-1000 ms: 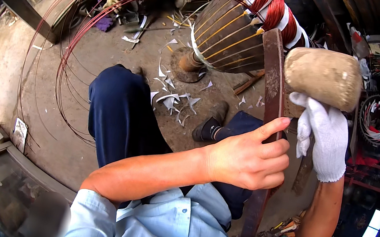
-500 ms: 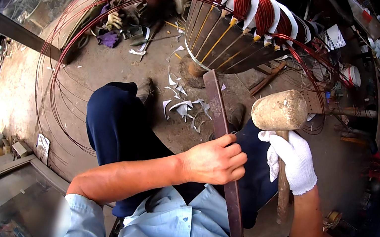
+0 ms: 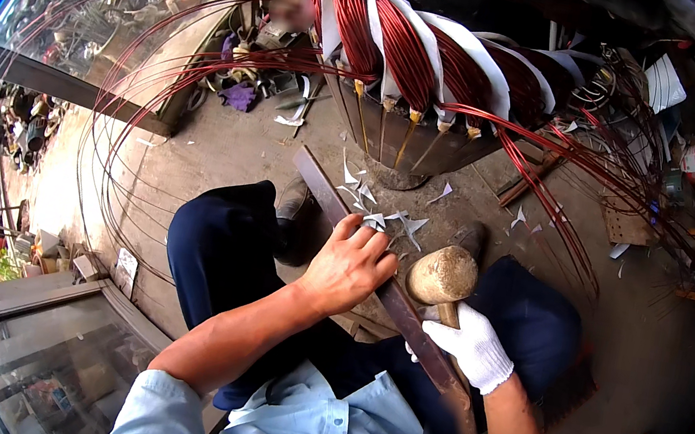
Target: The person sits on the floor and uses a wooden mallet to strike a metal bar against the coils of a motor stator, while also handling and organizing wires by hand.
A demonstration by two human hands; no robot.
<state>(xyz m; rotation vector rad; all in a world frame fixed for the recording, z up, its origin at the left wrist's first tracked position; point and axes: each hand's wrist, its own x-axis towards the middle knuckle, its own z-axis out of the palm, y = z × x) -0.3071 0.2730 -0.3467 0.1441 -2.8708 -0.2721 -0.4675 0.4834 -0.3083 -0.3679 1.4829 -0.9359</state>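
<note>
My bare left hand [image 3: 350,265] is closed around a long, flat, dark brown bar [image 3: 405,311], which slants across my lap. Its far end points up and left, short of the wound motor core. In a white knit glove, my right hand [image 3: 475,347] grips the handle of a mallet [image 3: 442,274] with a thick, pale, worn head. The mallet head is close beside the bar; I cannot tell whether they touch. In front of me stands the motor core [image 3: 451,147], its slots holding red enamelled wire coils [image 3: 399,46] with white insulation strips [image 3: 434,57] between them.
Loose red wires [image 3: 129,121] loop out to the left, and more wire bundles [image 3: 544,195] hang to the right. White scraps [image 3: 406,227] litter the floor between my feet. A glass-topped frame [image 3: 42,341] stands at lower left. Tools and parts lie at lower right.
The bar has shifted left and away from the motor core, its far end no longer against it. My right hand has lowered the mallet toward the bar. The view has turned somewhat.
</note>
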